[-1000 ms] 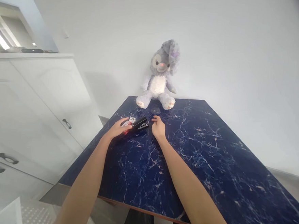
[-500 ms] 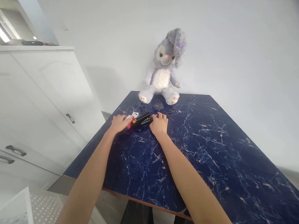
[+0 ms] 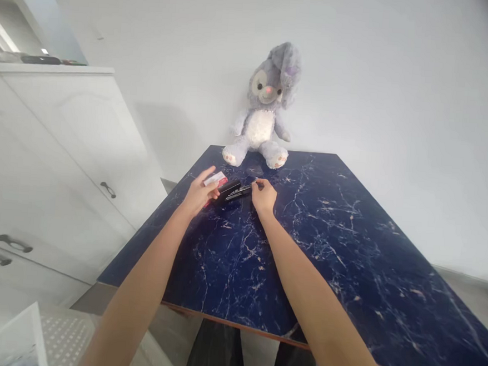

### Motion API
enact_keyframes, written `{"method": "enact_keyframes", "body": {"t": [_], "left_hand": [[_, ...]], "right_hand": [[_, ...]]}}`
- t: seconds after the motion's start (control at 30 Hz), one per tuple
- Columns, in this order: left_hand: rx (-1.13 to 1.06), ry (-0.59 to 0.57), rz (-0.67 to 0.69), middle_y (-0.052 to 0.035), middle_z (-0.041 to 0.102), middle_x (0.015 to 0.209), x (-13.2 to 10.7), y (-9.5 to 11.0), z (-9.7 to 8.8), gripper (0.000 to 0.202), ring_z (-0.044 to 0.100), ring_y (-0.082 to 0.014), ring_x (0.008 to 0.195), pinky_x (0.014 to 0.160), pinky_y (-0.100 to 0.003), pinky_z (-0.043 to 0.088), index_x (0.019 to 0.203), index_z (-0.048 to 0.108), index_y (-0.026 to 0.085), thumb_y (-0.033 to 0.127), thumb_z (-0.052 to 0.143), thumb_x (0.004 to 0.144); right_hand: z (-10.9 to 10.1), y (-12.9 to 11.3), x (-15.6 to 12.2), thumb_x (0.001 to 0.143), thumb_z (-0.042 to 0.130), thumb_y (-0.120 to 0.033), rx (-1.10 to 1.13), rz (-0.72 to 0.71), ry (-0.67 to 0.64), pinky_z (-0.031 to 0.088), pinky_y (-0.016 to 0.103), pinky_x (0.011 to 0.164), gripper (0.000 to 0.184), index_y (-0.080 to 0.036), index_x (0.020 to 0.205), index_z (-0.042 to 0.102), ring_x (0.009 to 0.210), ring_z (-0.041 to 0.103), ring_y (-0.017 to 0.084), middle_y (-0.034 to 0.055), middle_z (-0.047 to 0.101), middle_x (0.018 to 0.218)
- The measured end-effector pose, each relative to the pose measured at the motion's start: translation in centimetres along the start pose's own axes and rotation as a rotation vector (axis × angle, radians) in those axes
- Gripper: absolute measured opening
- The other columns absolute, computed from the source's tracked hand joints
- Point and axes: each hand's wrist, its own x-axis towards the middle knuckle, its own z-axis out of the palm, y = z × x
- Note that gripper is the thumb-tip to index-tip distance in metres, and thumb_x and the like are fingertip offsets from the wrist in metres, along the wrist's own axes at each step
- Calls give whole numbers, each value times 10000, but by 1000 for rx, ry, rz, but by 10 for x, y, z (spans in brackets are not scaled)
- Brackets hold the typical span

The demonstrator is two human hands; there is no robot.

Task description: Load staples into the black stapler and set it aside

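Observation:
My left hand (image 3: 199, 195) is at the left side of the table, index finger stretched out and thumb apart from it. Between and beyond these fingers shows a red and white small box (image 3: 215, 179), partly covered by the hand. Right beside it lies a black oblong case or box (image 3: 229, 188). My right hand (image 3: 264, 196) has its fingertips pinched together on the end of a slim dark pen-like thing with silvery parts (image 3: 243, 190), which points left towards the black case. Its exact kind is hard to make out.
A grey plush rabbit (image 3: 259, 128) sits at the table's far edge against the wall. The table (image 3: 326, 255) has a dark blue marbled top. White cabinets (image 3: 69, 165) with dark handles stand on the left; a white perforated container (image 3: 64, 335) is low at the left.
My left hand's fingers have spread and lifted around the red and white box. My right hand has closed from a looser reach into a pinch on the slim dark thing, moving slightly away from the black case.

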Motion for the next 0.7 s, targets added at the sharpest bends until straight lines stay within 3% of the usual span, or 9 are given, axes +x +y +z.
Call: {"method": "enact_keyframes", "body": {"t": [0.07, 0.17, 0.23, 0.33, 0.5, 0.7], "left_hand": [[-113, -199, -78, -79, 728, 936, -7, 1, 11, 638, 645, -130, 639, 684, -299, 540, 1435, 545, 191, 245, 738, 829], [-269, -412, -194, -149, 695, 1231, -17, 1, 24, 588, 713, -184, 841, 866, -361, 556, 1405, 582, 169, 149, 710, 832], [-349, -512, -243, -157, 636, 1358, -23, 1, 28, 589, 714, -216, 994, 1009, -401, 511, 1422, 567, 176, 113, 685, 849], [-402, -623, -282, -155, 591, 1426, -27, 1, 28, 577, 678, -249, 1142, 1111, -433, 442, 1438, 552, 189, 118, 674, 878], [-405, -672, -263, -152, 558, 1467, -25, -1, 16, 638, 642, -272, 1218, 1164, -470, 389, 1477, 510, 215, 132, 701, 874], [-309, -673, -348, -167, 590, 1428, -18, -13, 10, 567, 644, -269, 1218, 1181, -500, 372, 1435, 558, 177, 133, 701, 887]], "right_hand": [[-3, -1, 1, 882, 575, -312, 62, 46, 27, 489, 338, 920, 239, -184, 1036, 706, 893, 695, 217, 79, 758, 1015], [-5, -2, -1, 863, 584, -327, 75, 45, 54, 505, 321, 896, 206, -191, 963, 702, 881, 703, 213, 71, 765, 968], [-7, -1, -2, 861, 577, -335, 73, 53, 69, 512, 316, 882, 203, -191, 944, 693, 871, 705, 212, 74, 764, 948], [-10, 0, -4, 870, 536, -296, 39, 76, 90, 513, 319, 878, 226, -175, 995, 680, 874, 705, 214, 90, 756, 950], [-11, 1, -7, 835, 460, -141, -76, 32, 75, 478, 360, 949, 341, -149, 1090, 686, 1005, 665, 241, 132, 718, 1078], [-11, 5, -14, 761, 666, -170, -161, -116, -153, 417, 377, 1029, 86, -193, 797, 740, 1020, 641, 256, 94, 734, 949]]}}
